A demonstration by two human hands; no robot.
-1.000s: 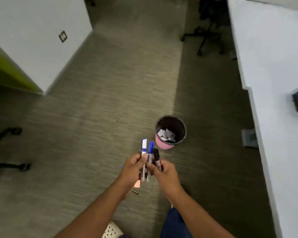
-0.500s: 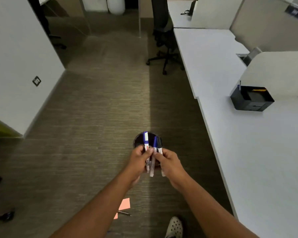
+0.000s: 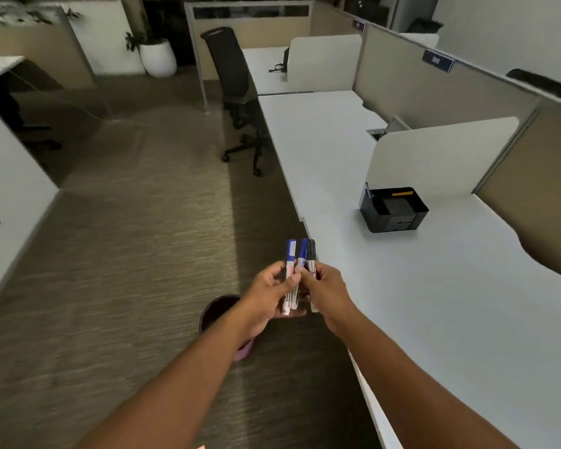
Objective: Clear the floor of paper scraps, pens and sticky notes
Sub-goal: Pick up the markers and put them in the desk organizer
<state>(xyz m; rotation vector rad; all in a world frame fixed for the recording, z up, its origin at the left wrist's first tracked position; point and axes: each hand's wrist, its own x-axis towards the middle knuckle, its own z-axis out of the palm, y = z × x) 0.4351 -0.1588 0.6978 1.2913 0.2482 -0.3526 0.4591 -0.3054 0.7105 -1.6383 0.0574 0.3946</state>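
Note:
Three marker pens stand upright side by side, two with blue caps and one with a black cap. My left hand grips them from the left and my right hand from the right, at the near edge of the white desk. Below my left forearm the pink waste bin stands on the carpet, partly hidden. A corner of an orange sticky note peeks in at the bottom edge. On the desk sits a black desk organiser.
A black office chair stands at the far desk. White dividers split the desk row. A white wall lies to the left and a white planter at the back. Carpet runs between wall and desks.
The view has tilted up and turned toward the desk. My hands with the markers have risen from over the bin to the desk edge. The sticky note has dropped to the frame's bottom.

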